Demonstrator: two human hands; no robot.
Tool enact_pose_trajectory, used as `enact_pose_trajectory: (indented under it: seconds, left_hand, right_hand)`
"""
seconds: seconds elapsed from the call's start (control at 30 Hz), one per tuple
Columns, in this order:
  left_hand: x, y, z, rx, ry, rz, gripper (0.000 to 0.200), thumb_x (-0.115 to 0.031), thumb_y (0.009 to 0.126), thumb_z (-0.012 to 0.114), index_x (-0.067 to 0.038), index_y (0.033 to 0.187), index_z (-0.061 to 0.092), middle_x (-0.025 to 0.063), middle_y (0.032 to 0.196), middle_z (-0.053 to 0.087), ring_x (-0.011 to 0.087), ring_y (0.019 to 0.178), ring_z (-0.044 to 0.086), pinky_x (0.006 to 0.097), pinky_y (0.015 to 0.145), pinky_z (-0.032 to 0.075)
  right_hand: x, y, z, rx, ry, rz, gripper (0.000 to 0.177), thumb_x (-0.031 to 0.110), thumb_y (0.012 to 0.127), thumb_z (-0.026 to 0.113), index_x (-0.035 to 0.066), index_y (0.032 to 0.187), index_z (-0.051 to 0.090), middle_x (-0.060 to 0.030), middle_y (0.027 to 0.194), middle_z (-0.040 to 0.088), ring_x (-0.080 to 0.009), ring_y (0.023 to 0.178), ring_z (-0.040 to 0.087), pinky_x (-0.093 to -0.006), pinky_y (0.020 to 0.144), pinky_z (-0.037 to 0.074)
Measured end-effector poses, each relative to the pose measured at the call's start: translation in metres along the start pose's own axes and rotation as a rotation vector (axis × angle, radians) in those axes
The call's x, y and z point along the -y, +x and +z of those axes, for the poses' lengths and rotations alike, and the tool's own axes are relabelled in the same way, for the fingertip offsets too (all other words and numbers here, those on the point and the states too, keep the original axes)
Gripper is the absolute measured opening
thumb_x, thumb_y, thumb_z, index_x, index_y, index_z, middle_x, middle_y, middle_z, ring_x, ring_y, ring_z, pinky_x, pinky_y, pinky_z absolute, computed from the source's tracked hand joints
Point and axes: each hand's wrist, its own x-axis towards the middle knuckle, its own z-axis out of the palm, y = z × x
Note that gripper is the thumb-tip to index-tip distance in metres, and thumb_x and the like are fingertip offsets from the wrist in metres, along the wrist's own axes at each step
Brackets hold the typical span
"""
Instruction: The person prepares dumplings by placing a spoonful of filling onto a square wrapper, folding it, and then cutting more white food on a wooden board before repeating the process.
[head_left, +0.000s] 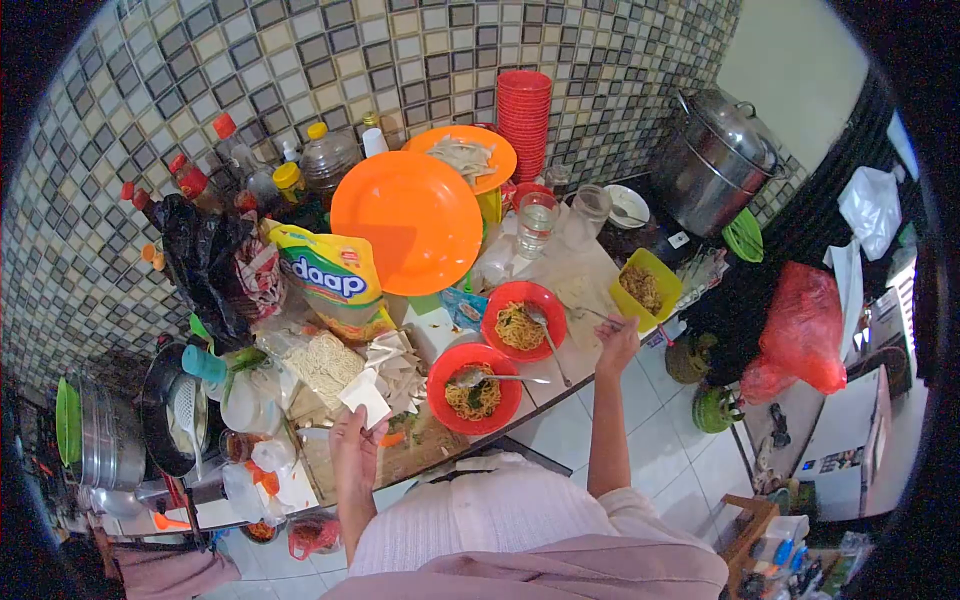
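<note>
My left hand (356,446) pinches a white square sheet (364,398) at the front of the table. Close by it lie a pile of similar pale pieces (396,366) and a block of dried noodles (326,366). My right hand (618,346) is closed on a thin metal piece of cutlery (594,316), whose far end is hard to make out. It is beside a yellow-green bowl (674,290) of brown minced food. Between my hands stand two red bowls, the nearer bowl (440,408) and the farther bowl (556,300), each with noodles, greens and a spoon.
Behind are a large orange plate (406,222), a yellow pouch (330,276), a glass of water (536,222) and stacked red bowls (524,120). A steamer pot (722,150) stands back right. To the left are a wok (164,420) and several bottles.
</note>
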Motion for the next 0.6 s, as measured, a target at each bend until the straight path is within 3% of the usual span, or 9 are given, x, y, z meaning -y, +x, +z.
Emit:
enact_pose_trajectory:
  seconds: [0.2, 0.3, 0.47, 0.6]
  left_hand:
    - [-0.004, 0.005, 0.007, 0.094, -0.003, 0.0, 0.023, -0.007, 0.084, 0.049, 0.001, 0.105, 0.051, 0.0069, 0.094, 0.06, 0.0179, 0.081, 0.061, 0.0256, 0.066, 0.053]
    - [-0.006, 0.008, 0.011, 0.133, 0.011, -0.017, 0.022, -0.007, 0.084, 0.049, 0.0, 0.105, 0.051, 0.0065, 0.095, 0.059, 0.0169, 0.082, 0.06, 0.0271, 0.07, 0.052]
    - [-0.009, 0.018, 0.011, 0.18, 0.045, -0.046, 0.022, -0.009, 0.084, 0.049, 0.0, 0.104, 0.052, 0.0078, 0.096, 0.06, 0.0156, 0.084, 0.06, 0.0241, 0.07, 0.051]
    - [-0.014, 0.027, 0.012, 0.224, 0.059, -0.068, 0.021, -0.008, 0.084, 0.05, 0.0, 0.103, 0.052, 0.008, 0.095, 0.06, 0.017, 0.083, 0.06, 0.0241, 0.067, 0.052]
  right_hand:
    - [0.007, 0.004, 0.002, -0.177, 0.252, 0.182, 0.047, 0.041, 0.089, 0.037, -0.003, 0.082, 0.051, -0.0091, 0.065, 0.052, -0.0151, 0.054, 0.053, -0.0252, 0.051, 0.047]
    - [0.013, 0.0, 0.005, -0.176, 0.191, 0.048, 0.047, 0.04, 0.089, 0.037, -0.004, 0.081, 0.051, -0.0084, 0.066, 0.051, -0.015, 0.052, 0.053, -0.0243, 0.049, 0.046]
    - [0.008, -0.007, 0.012, 0.01, -0.338, -0.336, 0.044, 0.031, 0.093, 0.032, -0.004, 0.077, 0.052, -0.0069, 0.058, 0.049, -0.0122, 0.044, 0.049, -0.0222, 0.042, 0.042]
    - [0.001, -0.009, 0.014, 0.005, -0.409, -0.306, 0.043, 0.028, 0.093, 0.031, -0.003, 0.075, 0.053, -0.0071, 0.055, 0.049, -0.0109, 0.042, 0.048, -0.0225, 0.039, 0.04]
